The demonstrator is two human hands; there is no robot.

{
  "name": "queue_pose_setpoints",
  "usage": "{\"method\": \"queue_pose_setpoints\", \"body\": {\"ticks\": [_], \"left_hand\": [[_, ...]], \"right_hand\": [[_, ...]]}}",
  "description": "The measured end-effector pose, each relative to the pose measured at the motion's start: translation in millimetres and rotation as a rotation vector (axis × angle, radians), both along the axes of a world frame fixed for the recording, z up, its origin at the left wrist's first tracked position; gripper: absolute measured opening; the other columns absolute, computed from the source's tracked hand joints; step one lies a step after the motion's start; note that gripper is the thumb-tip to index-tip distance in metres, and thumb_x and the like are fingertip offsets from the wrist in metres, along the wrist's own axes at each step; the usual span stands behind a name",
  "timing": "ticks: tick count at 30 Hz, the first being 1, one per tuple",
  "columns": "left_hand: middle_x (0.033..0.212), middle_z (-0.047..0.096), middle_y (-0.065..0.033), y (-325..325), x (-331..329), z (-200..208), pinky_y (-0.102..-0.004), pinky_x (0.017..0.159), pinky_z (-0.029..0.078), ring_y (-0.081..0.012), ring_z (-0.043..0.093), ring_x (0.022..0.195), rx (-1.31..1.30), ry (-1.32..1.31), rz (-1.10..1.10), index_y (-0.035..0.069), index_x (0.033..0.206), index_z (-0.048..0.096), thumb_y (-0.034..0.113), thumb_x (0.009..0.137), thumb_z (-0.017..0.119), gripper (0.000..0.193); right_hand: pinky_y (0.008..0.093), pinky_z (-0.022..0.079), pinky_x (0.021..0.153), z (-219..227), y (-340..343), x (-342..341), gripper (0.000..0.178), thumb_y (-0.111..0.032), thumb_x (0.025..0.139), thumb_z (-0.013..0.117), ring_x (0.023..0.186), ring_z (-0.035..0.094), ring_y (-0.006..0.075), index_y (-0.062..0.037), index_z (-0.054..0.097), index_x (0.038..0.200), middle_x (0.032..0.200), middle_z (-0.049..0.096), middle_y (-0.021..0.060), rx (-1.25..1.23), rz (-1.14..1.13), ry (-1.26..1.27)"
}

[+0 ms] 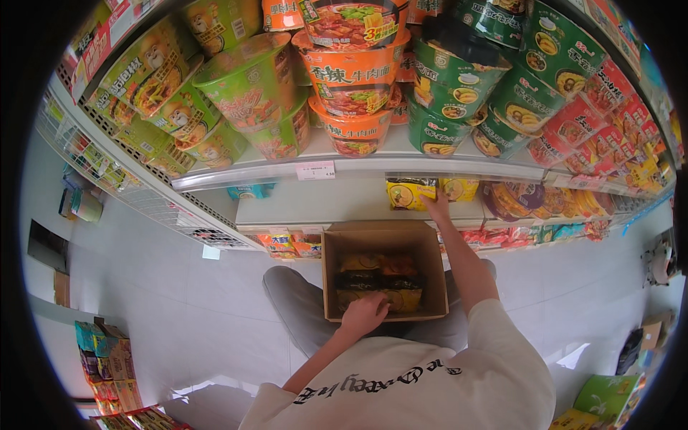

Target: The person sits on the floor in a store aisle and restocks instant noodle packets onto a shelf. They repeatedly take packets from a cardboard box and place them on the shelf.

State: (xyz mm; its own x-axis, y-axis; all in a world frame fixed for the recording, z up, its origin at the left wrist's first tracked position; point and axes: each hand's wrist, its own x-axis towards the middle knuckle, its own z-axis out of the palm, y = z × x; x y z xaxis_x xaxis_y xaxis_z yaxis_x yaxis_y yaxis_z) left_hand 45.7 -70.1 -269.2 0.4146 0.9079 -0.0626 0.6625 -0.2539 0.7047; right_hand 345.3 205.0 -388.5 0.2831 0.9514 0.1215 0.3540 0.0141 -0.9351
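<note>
At the lower shelf, my right hand (436, 206) is closed on the edge of a yellow-and-black instant noodle packet (408, 195). Another yellow packet (460, 188) sits just right of it on the shelf. Between my knees stands an open cardboard box (332, 265) with several yellow-and-black packets (358, 279) inside, partly in shadow. Over the box's near side reaches my left hand (365, 313), its fingers curled against a yellow packet (403, 299) in the box. The tips of those fingers are partly hidden.
Above the lower shelf (315, 210), stacked noodle tubs in green (247, 93), orange (351, 79) and dark green (459, 86) fill the upper shelf (244, 172). Round purple-and-yellow packs (527, 197) lie to the right. More packets (290, 244) show low down. A wire rack side (143, 190) stands at left.
</note>
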Motion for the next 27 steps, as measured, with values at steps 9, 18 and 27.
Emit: {"method": "queue_pose_setpoints", "body": {"ticks": [9,18,27], "left_hand": [[0.096,0.071,-0.0126,-2,-2,3,-0.0473,0.075,0.056,-0.0370,0.069,0.087,-0.093,-0.003,0.057,0.011,0.105,0.068,0.024,0.091,0.065,0.020],[0.088,0.072,-0.0129,1,1,-3,-0.0473,0.071,0.056,-0.0367,0.070,0.081,-0.042,-0.002,0.028,0.010,0.102,0.066,0.025,0.091,0.065,0.018],[0.090,0.074,-0.0117,-2,1,-1,-0.0436,0.074,0.058,-0.0323,0.072,0.082,-0.076,-0.006,0.048,0.009,0.103,0.068,0.021,0.090,0.064,0.018]], "right_hand": [[0.0503,0.053,0.084,31,-9,-10,0.052,-0.047,0.079,0.078,0.098,0.068,0.0397,-0.0083,0.069,0.112,0.099,0.073,0.0194,-0.290,-0.042,-0.507],[0.0488,0.054,0.087,-7,-6,-1,0.074,-0.043,0.078,0.081,0.104,0.066,0.0429,0.0034,0.054,0.129,0.109,0.069,0.0271,-0.317,-0.146,-0.098],[0.0402,0.054,0.079,43,-34,-15,0.048,-0.025,0.077,0.081,0.093,0.068,0.0309,-0.0002,0.057,0.112,0.102,0.070,0.0155,-0.151,-0.165,-0.224]]}}
